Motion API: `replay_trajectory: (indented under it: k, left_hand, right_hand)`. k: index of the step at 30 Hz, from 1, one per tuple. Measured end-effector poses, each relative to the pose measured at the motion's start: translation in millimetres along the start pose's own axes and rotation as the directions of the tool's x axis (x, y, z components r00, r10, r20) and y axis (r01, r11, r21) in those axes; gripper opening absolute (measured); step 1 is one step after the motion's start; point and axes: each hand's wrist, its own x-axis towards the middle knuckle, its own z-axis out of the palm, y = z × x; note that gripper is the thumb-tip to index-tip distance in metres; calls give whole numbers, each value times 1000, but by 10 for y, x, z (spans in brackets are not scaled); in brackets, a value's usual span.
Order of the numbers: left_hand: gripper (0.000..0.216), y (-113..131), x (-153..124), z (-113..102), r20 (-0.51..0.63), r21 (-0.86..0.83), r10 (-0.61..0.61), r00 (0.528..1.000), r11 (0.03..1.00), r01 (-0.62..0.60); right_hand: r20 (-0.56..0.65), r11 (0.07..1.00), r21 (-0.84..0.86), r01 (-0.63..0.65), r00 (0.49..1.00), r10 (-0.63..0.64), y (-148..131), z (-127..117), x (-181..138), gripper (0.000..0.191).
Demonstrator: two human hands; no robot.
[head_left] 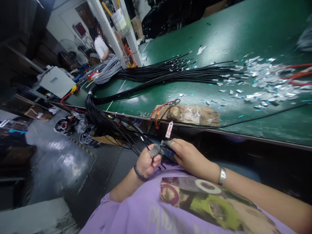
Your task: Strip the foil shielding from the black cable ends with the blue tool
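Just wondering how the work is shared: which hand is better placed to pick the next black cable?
Probably the left hand: it is nearer the black cables hanging off the green table. The right hand sits farther away.

My purple shirt (126, 208): pale script (159, 219), only "ild" legible to me.
White tag (168, 130): red marks, too small for me to read.
Yellow packet (130, 61): blurred lettering.

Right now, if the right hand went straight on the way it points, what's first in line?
Likely the left hand, at its grey finger cover, just ahead of the right hand. Depth is unclear, and something too small to make out may lie between them.
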Motion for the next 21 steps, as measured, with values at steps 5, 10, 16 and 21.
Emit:
replay_trajectory:
  k: [5,10,16,21]
  left_hand:
    - [45,16,0,-23,13,-14,28,1000,1000,-28]
    - [47,-10,-11,-2,-7,86,95,995,992,-94]
    - [43,-116,-5,20,-51,483,207,977,861,-157]
    - [16,-151,3,-49,118,880,655,747,279,-384]
  right_hand:
    - [34,949,286,-130,992,125,23,-1,-2,14]
    - [128,653,676,-342,927,353,52,56,6,24]
    - [107,586,738,-334,916,388,17,38,44,31]
    - [120,534,739,-412,859,497,44,67,31,30]
